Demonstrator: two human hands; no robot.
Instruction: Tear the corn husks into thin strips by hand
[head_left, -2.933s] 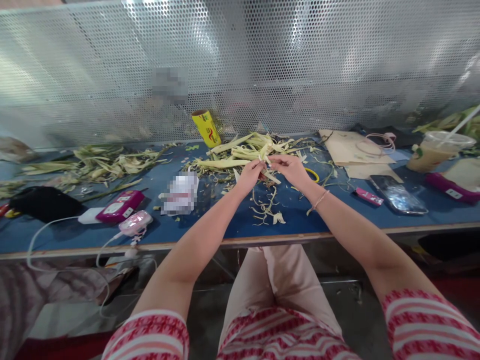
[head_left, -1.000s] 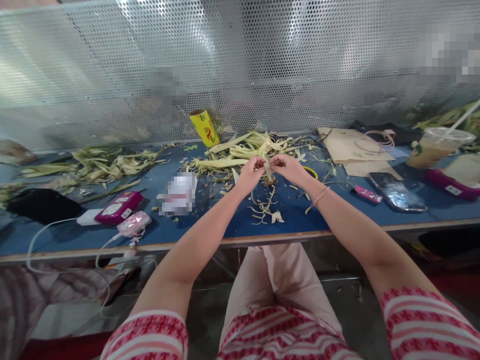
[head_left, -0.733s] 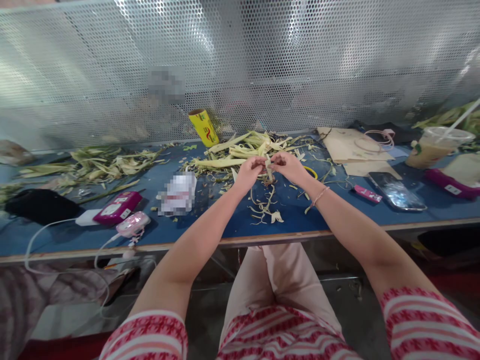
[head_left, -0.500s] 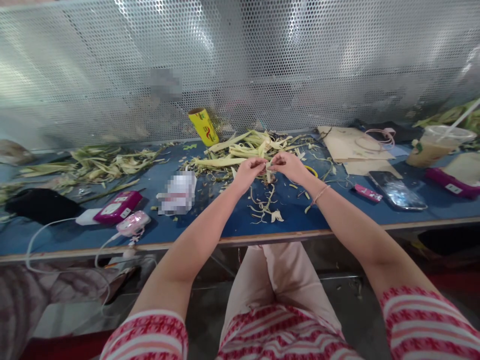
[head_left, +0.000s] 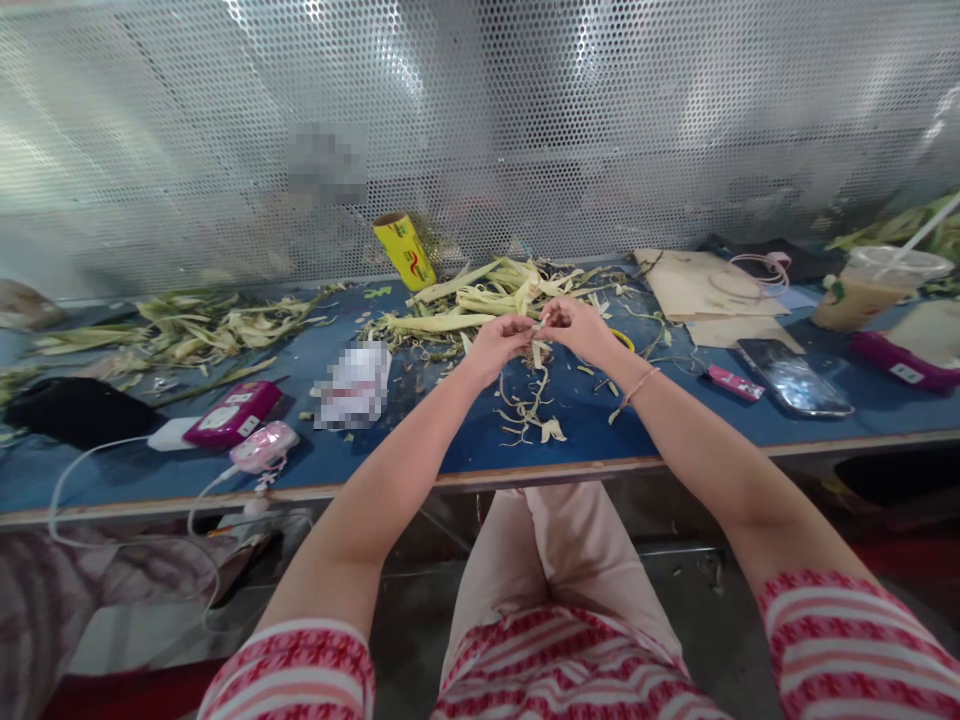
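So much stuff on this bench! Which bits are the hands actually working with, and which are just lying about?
In use:
left hand and right hand, pinching a pale leaf strip between them
pile of leaf strips just behind
trimmings on the blue table

Lying about:
yellow roll
phone
iced drink
pink device
brown paper bag

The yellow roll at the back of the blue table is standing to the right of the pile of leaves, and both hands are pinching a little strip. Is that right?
Not quite. In the head view the yellow roll stands to the left of the pile of leaves, not the right. The rest holds: it is at the back of the blue table, and the left hand and right hand both pinch a little strip.
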